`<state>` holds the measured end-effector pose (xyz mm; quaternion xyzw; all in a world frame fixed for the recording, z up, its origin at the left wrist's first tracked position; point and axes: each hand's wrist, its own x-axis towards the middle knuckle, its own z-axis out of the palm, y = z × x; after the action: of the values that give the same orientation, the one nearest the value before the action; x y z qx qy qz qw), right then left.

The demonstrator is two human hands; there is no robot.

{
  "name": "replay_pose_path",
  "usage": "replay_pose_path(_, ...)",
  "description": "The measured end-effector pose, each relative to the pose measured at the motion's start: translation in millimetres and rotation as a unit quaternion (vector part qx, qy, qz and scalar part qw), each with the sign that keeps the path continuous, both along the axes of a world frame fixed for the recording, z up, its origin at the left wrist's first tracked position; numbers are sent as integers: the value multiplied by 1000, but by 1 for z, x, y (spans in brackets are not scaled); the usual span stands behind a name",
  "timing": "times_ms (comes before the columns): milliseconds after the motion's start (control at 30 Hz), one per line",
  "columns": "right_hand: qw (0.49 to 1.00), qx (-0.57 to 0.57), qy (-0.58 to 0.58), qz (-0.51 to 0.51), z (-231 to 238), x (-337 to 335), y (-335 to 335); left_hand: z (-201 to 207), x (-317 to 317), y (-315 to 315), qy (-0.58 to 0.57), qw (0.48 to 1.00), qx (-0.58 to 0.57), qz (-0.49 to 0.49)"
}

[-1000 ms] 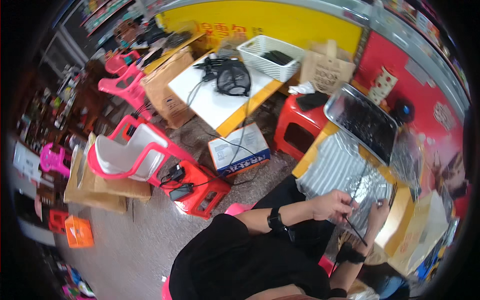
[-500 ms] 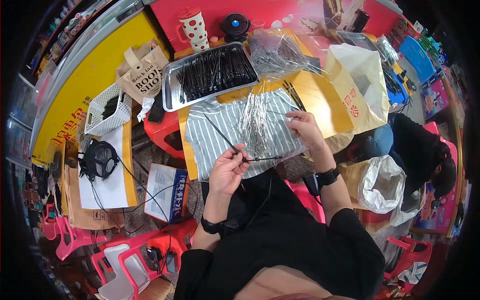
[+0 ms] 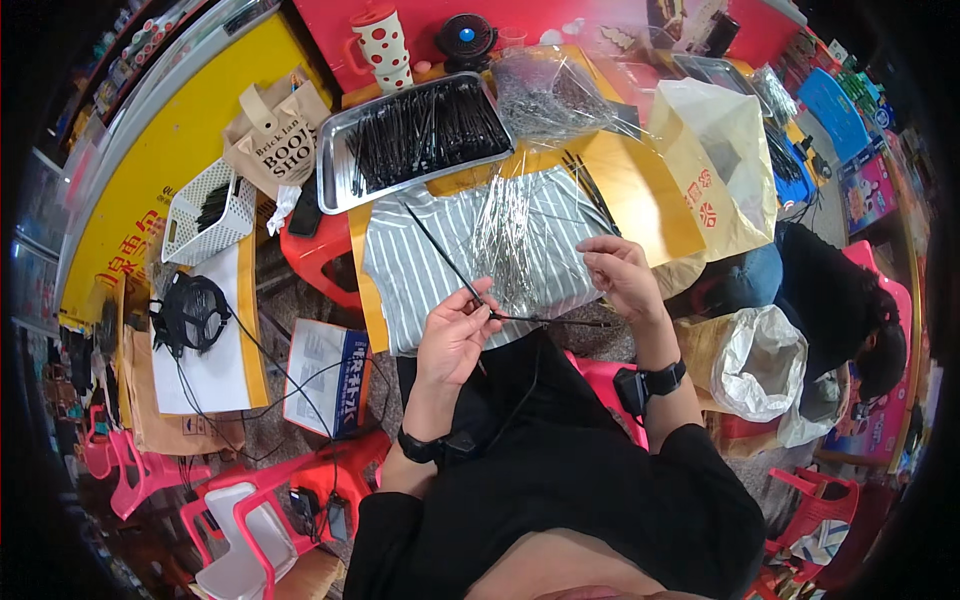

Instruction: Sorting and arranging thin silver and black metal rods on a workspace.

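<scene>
My left hand (image 3: 457, 338) pinches thin black strips (image 3: 438, 248) between thumb and fingers. One end slants up and left over the cloth; another points right, below the silver pile. My right hand (image 3: 622, 275) is raised to the right with its fingers curled together; whatever may be between the fingertips is too fine to make out. Beneath both hands lies a grey-and-white striped cloth (image 3: 410, 285), bearing a loose pile of thin silver wires (image 3: 503, 235). Behind it, a metal tray (image 3: 335, 192) holds many black strips. A few more black strips (image 3: 590, 190) lie right of the wires.
A clear plastic bag of thin pieces (image 3: 550, 95) lies beside the tray. To the left are a white basket (image 3: 205, 245), a paper bag (image 3: 270, 135) and black straps (image 3: 195, 315). A large paper bag (image 3: 715, 170) stands right, near another person (image 3: 820, 290).
My right hand has shifted slightly down and right, its fingers still curled. My left hand keeps its pinch, while the strip's right-pointing end reaches farther right.
</scene>
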<state>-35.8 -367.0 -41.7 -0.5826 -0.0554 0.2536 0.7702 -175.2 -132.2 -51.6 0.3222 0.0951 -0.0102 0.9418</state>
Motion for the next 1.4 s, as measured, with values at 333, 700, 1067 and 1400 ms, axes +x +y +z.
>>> replay_pose_path(333, 958, -88, -258, -91, 17, -76, 74, -5, 3, -10, 19, 998, 16, 62)
replay_pose_path(700, 967, -55, -228, -101, 27, -54, 89, -2, -5, -15, -1, 998, 62, -22)
replay_pose_path(1067, 985, 147, 16, -91, 3, -47, 92, 1, -6, -15, -17, 994, 106, -26)
replay_pose_path(1400, 984, 161, 32, -66, -2, -53, 95, 1, -7, -13, -34, 993, 108, -20)
